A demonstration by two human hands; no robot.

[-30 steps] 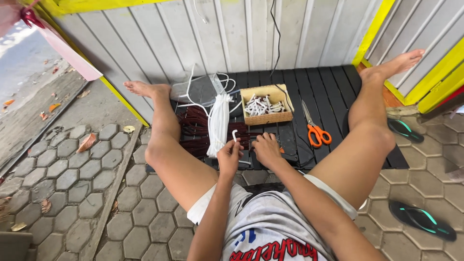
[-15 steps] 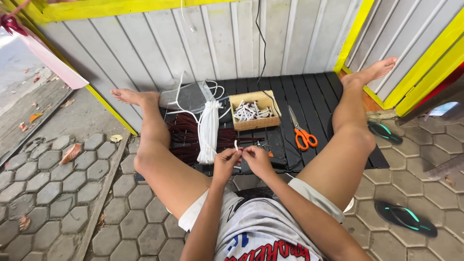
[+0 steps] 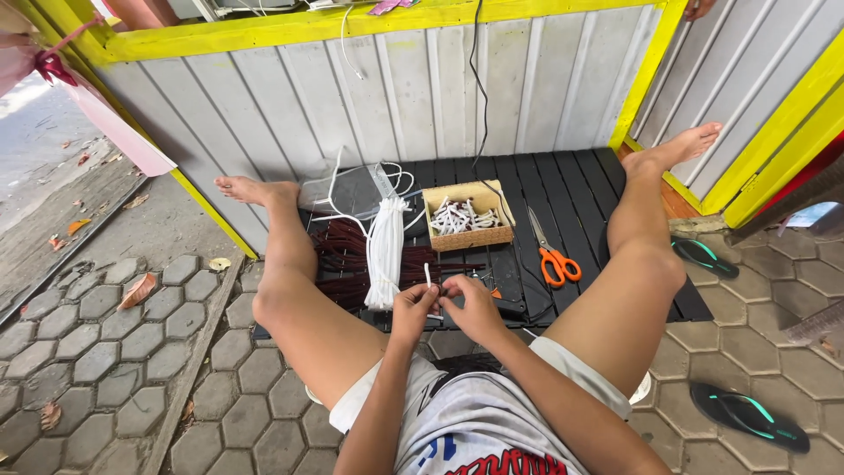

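I sit on the ground with legs spread, both hands together in front of me. My left hand pinches a short white cord piece that sticks up from its fingers. My right hand touches the same piece from the right. Just beyond them lie a bundle of white cord and a pile of dark red cord on a black slatted mat. A small cardboard box holds several cut white pieces. Orange-handled scissors lie right of the box.
A grey panel wall with yellow trim stands behind the mat, a black cable hanging down it. Green and black sandals lie on the hexagonal paving at right. Dry leaves are scattered at left.
The view has shifted a little. My hands have stayed together on the white cord piece, which now stands upright above my left fingers.
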